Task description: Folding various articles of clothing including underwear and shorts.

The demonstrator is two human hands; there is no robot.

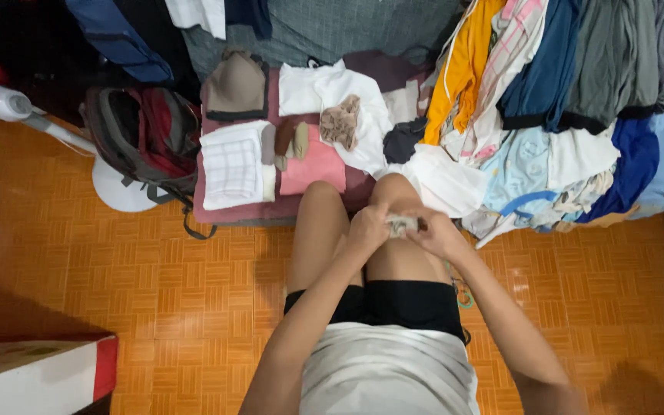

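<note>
Kneeling on the orange parquet floor point(117, 253), the person has both hands together just above the knees. The left hand point(368, 228) and the right hand point(437, 233) are closed, fingers curled, on a small pale cloth point(402, 224) pinched between them — it is bunched and too small to say what kind of garment it is.

Just ahead of the knees lies a dark pink mat point(217, 209) with folded laundry laid out on it: a white checked folded cloth point(232, 165), a folded pink cloth point(313, 165), a taupe bra point(236, 86) at the far edge, a white garment point(324, 88) with a crumpled beige piece point(340, 121) on top of it, and a small dark item point(403, 140) beside that.

To the right, an unsorted heap of clothes point(570, 115) spreads over the floor's edge — an orange-yellow garment point(463, 65), blue, grey, white and light blue pieces overlapping one another.

To the left of the mat stands a grey and red backpack point(144, 134); whether it is open and what is inside cannot be told. Touching it is the round white base of a standing fan point(113, 188). A white and red box point(40, 376) sits in the near left corner, its contents hidden.
</note>
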